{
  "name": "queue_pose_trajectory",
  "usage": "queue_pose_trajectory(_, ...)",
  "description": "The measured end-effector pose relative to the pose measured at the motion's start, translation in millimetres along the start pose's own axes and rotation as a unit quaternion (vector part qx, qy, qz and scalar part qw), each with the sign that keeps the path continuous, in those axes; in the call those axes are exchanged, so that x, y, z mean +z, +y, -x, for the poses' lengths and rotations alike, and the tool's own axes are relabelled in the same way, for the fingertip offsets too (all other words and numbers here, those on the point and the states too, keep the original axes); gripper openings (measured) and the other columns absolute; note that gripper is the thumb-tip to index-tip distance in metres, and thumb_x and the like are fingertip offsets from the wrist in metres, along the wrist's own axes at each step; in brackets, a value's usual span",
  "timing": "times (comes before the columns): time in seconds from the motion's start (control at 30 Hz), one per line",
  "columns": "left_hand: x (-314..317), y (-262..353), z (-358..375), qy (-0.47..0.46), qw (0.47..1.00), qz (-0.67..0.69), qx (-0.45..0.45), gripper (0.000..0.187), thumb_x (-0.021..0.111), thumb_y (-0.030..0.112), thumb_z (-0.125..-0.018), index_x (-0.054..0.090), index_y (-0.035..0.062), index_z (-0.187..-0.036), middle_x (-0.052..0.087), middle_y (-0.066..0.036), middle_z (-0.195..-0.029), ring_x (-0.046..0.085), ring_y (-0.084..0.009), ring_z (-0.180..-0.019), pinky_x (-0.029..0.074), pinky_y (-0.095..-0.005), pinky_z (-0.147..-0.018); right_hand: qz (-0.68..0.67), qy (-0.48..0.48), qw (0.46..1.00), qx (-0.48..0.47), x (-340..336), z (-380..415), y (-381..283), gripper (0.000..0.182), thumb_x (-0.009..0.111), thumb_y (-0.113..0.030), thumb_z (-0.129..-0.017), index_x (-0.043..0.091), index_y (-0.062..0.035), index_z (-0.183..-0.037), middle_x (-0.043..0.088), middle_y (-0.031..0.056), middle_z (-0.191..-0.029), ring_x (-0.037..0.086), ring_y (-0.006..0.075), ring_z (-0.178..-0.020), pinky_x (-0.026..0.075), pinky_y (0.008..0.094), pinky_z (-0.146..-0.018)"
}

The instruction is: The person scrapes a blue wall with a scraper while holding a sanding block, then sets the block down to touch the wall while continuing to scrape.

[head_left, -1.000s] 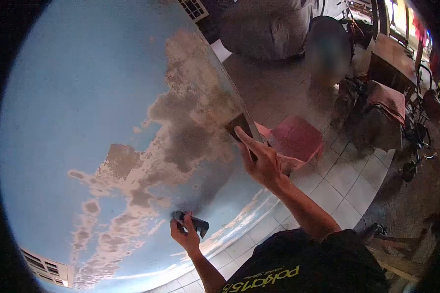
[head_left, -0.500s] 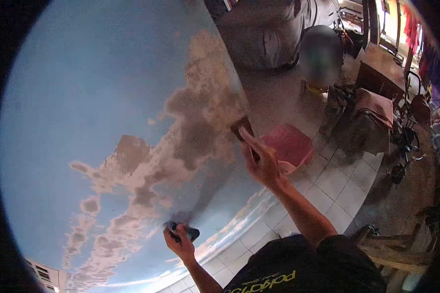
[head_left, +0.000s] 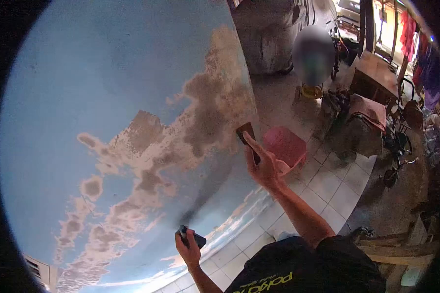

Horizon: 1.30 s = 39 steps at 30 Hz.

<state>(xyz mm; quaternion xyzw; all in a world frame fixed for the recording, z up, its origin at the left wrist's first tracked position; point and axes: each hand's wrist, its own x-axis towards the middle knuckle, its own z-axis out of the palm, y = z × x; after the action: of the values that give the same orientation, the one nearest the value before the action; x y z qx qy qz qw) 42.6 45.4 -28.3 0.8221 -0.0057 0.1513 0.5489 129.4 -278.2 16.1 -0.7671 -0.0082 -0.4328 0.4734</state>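
A blue wall (head_left: 102, 63) with peeling, cloud-shaped beige and grey patches (head_left: 200, 117) fills the left and middle of the head view. My right hand (head_left: 265, 168) is closed around a scraper (head_left: 246, 134) with a wide, rust-brown blade, which overlaps the right border of the patches. Lower down, my left hand (head_left: 188, 248) has its fingers wrapped around a small black object (head_left: 196, 239), whose kind I cannot tell. A long dark shadow runs up the wall from that object.
A pink plastic tub (head_left: 287, 148) stands on pale floor tiles (head_left: 344, 198) behind my right hand. Farther back are a grey-covered bulky shape (head_left: 269, 39), a wooden cabinet (head_left: 375, 73) and a pink cloth (head_left: 369, 110). Wooden pieces (head_left: 396, 256) lie at lower right.
The view has turned a little, shifting the wall patches rightward. My left hand has moved lower along the wall with the black object. My right hand still holds the scraper, its blade slightly lower.
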Motion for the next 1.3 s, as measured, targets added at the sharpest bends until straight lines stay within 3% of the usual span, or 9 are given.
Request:
queue_pose_trajectory(0.1,4,3,7,-0.035,0.999,-0.015,-0.002,0.022,0.055,0.024,-0.096,0.053,0.0024,-0.094,0.059,-0.005,-0.08,0.054,-0.0134,-0.074,0.045,-0.0278,-0.07,0.033,0.065,0.994,-0.085,-2,-27,-12,0.039,0.052,-0.019,-0.096,0.05,-0.0131,-0.135,0.065,0.0167,-0.114,0.067,0.0257,-0.1,0.051,0.0355,-0.083)
queue_pose_trajectory(0.43,38,-17,23,-0.091,0.994,-0.045,-0.048,0.029,0.057,0.026,-0.094,0.055,0.0,-0.106,0.061,-0.011,-0.085,0.058,-0.0204,-0.078,0.048,-0.0332,-0.074,-0.046,0.0,0.999,0.024,-6,-33,-12,0.038,0.055,-0.018,-0.095,0.052,-0.01,-0.132,0.067,0.0207,-0.1,0.069,0.0233,-0.081,0.053,0.0356,-0.069)
queue_pose_trajectory(0.7,189,-112,50,-0.272,0.929,0.004,-0.249,0.038,0.061,0.036,-0.091,0.063,-0.0006,-0.101,0.066,-0.009,-0.088,0.06,-0.017,-0.083,0.046,-0.0312,-0.077,-0.025,-0.008,0.994,-0.102,-14,-15,13,0.049,0.062,-0.018,-0.091,0.046,-0.0122,-0.137,0.064,0.0111,-0.07,0.059,0.0176,-0.051,0.046,0.0323,-0.045)
queue_pose_trajectory(0.8,284,-127,70,-0.298,0.936,-0.112,-0.152,0.037,0.064,0.033,-0.089,0.062,-0.0006,-0.103,0.062,-0.016,-0.101,0.058,-0.0254,-0.093,0.045,-0.0373,-0.082,-0.036,-0.098,0.993,-0.056,-25,-16,13,0.055,0.063,-0.018,-0.09,0.041,-0.0151,-0.141,0.061,0.0098,-0.066,0.056,0.0176,-0.048,0.046,0.0334,-0.042)
queue_pose_trajectory(0.87,350,-156,73,-0.326,0.921,-0.054,0.207,0.043,0.065,0.038,-0.087,0.062,-0.0007,-0.106,0.062,-0.018,-0.103,0.059,-0.0295,-0.095,0.044,-0.0399,-0.083,-0.035,-0.124,0.99,-0.05,-32,-17,11,0.057,0.063,-0.017,-0.089,0.04,-0.0164,-0.141,0.06,0.0093,-0.065,0.055,0.0173,-0.048,0.046,0.0328,-0.041)
queue_pose_trajectory(0.93,411,-135,66,-0.386,0.913,-0.109,-0.072,0.054,0.066,0.046,-0.084,0.06,-0.0014,-0.107,0.062,-0.018,-0.104,0.058,-0.0305,-0.098,0.044,-0.0409,-0.084,-0.065,-0.131,0.987,-0.073,-33,-18,22,0.063,0.065,-0.017,-0.087,0.037,-0.0197,-0.143,0.06,0.0086,-0.068,0.055,0.0178,-0.048,0.045,0.0313,-0.038)
queue_pose_trajectory(1.1,518,-63,20,-0.398,0.877,-0.019,-0.269,0.053,0.065,0.045,-0.085,0.058,-0.0031,-0.106,0.059,-0.019,-0.111,0.061,-0.0342,-0.085,0.046,-0.0417,-0.077,-0.013,-0.223,0.971,-0.083,-58,-29,32,0.064,0.066,-0.016,-0.086,0.038,-0.0207,-0.143,0.06,0.0055,-0.069,0.054,0.0139,-0.047,0.044,0.0287,-0.036)
queue_pose_trajectory(1.2,583,-88,13,-0.223,0.922,-0.006,-0.318,0.052,0.064,0.045,-0.086,0.054,-0.001,-0.108,0.061,-0.012,-0.098,0.058,-0.0286,-0.071,0.046,-0.0405,-0.071,-0.008,-0.253,0.962,-0.106,-62,-33,40,0.07,0.067,-0.017,-0.084,0.034,-0.0243,-0.146,0.055,0.0052,-0.07,0.052,0.0147,-0.045,0.042,0.0298,-0.035)
queue_pose_trajectory(1.3,617,-113,2,-0.148,0.819,0.277,-0.48,0.047,0.064,0.043,-0.087,0.05,0.0037,-0.109,0.057,-0.006,-0.085,0.054,-0.0211,-0.066,0.046,-0.0384,-0.061,-0.022,-0.299,0.949,-0.097,-71,-40,40,0.072,0.067,-0.015,-0.083,0.033,-0.0253,-0.146,0.055,0.0064,-0.072,0.052,0.0158,-0.046,0.044,0.031,-0.036)
